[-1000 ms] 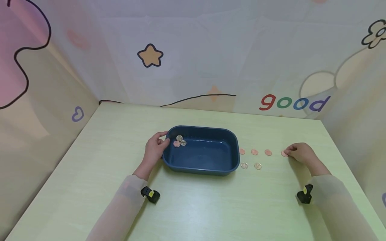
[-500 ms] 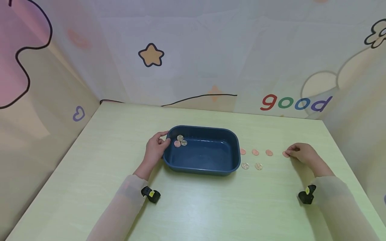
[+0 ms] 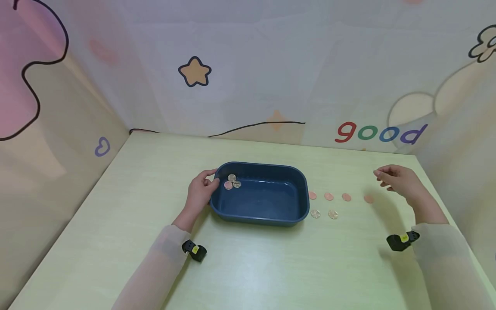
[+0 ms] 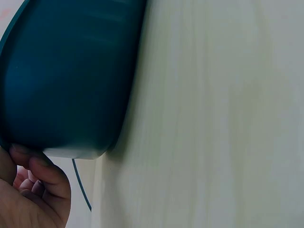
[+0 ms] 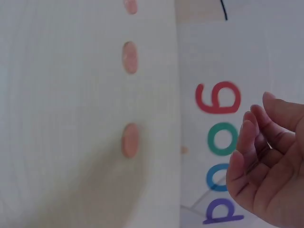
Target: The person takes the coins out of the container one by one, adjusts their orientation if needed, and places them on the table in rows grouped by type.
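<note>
A dark blue rectangular tub (image 3: 257, 193) stands on the table, with three coins (image 3: 228, 185) grouped at its left end. My left hand (image 3: 198, 191) grips the tub's left rim; in the left wrist view, its curled fingers (image 4: 47, 175) are at the tub's end. To the right of the tub runs a row of several copper-coloured coins, the rightmost coin (image 3: 369, 199) set a little apart. Two paler coins (image 3: 333, 214) lie in front of that row. My right hand (image 3: 399, 181) hovers above and right of the rightmost coin, fingers loosely bent, holding nothing.
The pale wood-grain table (image 3: 248, 267) meets a printed cloth backdrop (image 3: 248, 77) at its back edge, with cloth also at both sides. Each sleeve has a black wrist camera (image 3: 403, 241) at the cuff.
My right hand has let go of the rightmost copper-coloured coin and risen up and to the right, leaving that coin on the table. The left hand and tub stay in place.
</note>
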The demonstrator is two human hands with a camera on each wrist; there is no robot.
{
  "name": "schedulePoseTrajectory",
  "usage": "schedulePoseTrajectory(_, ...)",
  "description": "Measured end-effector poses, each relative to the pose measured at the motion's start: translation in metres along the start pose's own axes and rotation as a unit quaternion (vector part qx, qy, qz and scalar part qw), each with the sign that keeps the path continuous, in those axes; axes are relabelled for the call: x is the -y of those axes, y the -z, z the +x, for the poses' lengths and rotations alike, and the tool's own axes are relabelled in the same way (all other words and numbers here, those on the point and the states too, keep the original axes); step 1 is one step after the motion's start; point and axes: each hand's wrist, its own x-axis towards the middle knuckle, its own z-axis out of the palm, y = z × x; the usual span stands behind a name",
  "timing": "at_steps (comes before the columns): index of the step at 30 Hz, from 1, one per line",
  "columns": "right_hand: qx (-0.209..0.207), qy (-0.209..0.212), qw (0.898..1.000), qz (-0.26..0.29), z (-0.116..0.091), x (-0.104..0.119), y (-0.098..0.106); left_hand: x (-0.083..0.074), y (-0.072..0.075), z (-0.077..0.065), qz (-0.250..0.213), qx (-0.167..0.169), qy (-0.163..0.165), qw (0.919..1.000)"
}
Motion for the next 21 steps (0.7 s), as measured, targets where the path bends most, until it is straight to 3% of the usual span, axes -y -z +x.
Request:
schedulePoseTrajectory(8, -0.033, 0.093, 0.995, -0.029, -0.011, 0.067, -0.004, -0.001, 0.001, 0.000, 0.001, 0.002, 0.004, 1.0000)
schedulePoseTrajectory(15, -0.004, 0.158, 0.985, -0.068, -0.016, 0.129, -0.018, -0.001, 0.001, 0.001, 0.005, -0.001, 0.002, 1.0000)
schedulePoseTrajectory(21, 0.033, 0.211, 0.973, -0.091, -0.007, 0.166, -0.035, -0.001, 0.001, 0.000, 0.007, -0.001, 0.005, 1.0000)
